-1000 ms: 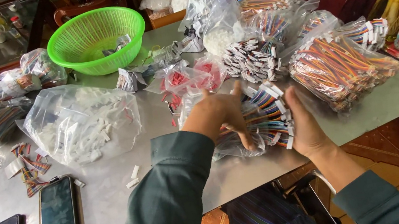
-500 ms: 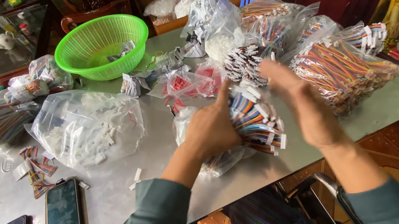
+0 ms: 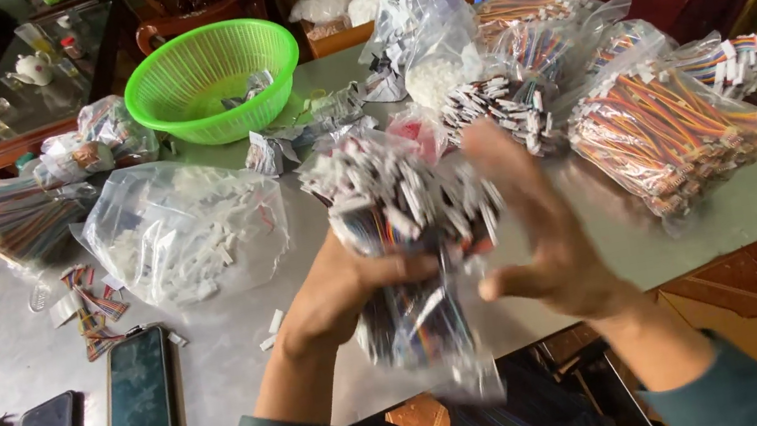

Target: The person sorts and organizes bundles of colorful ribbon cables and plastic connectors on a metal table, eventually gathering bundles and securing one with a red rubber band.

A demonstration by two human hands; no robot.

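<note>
Item: you are lifting a wire bundle [image 3: 403, 239] upright, nearer you than the basket [image 3: 210, 77], left hand [image 3: 336, 296] clamped round it, right hand [image 3: 543, 227] steadying, fingers spread.

A grey metal table [image 3: 251, 365] carries 2 phones [image 3: 136, 393], a green basket [image 3: 210, 72] and clear bags of parts [image 3: 185, 236].

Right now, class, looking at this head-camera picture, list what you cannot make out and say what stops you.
- Left hand: fingers hidden behind the clear bag of coloured wire bundles it grips.
- Right hand: motion-blurred, so whether it touches the bag is unclear.
- Bag's lower end: smeared by blur.
- Green basket: contents too small to identify.
- Two phones: screens dark; the left one is nearly cut by the bottom edge.
- Table: near edge cut off by the frame.
</note>
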